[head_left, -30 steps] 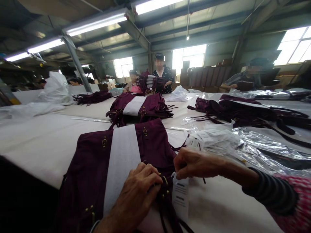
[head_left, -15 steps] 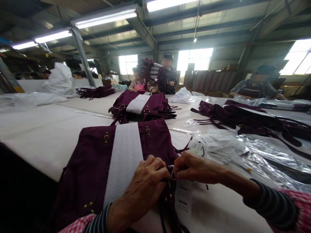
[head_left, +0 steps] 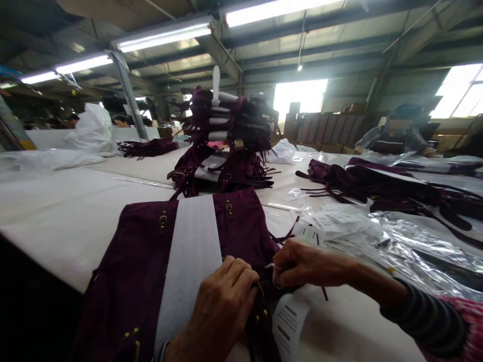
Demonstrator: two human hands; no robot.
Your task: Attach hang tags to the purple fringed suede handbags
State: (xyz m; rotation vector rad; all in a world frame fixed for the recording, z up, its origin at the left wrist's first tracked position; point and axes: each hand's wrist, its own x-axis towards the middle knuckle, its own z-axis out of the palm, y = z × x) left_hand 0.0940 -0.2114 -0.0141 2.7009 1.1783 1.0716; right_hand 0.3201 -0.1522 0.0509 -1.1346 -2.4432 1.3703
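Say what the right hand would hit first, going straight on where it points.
Most likely the purple bag, at the edge by the fingertips of the right hand, then the left hand beyond; depth there is hard to judge.

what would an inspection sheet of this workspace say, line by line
surface: pale table, partly covered
job's things: dark purple bag with white band; printed tag beside it
clutter: clear plastic and paper labels on the right; more purple bags beyond
hands: left hand on the bag; right hand pinching a white string at its edge
cables: nothing seen on the table
surroundings: tube lights overhead, person at far right
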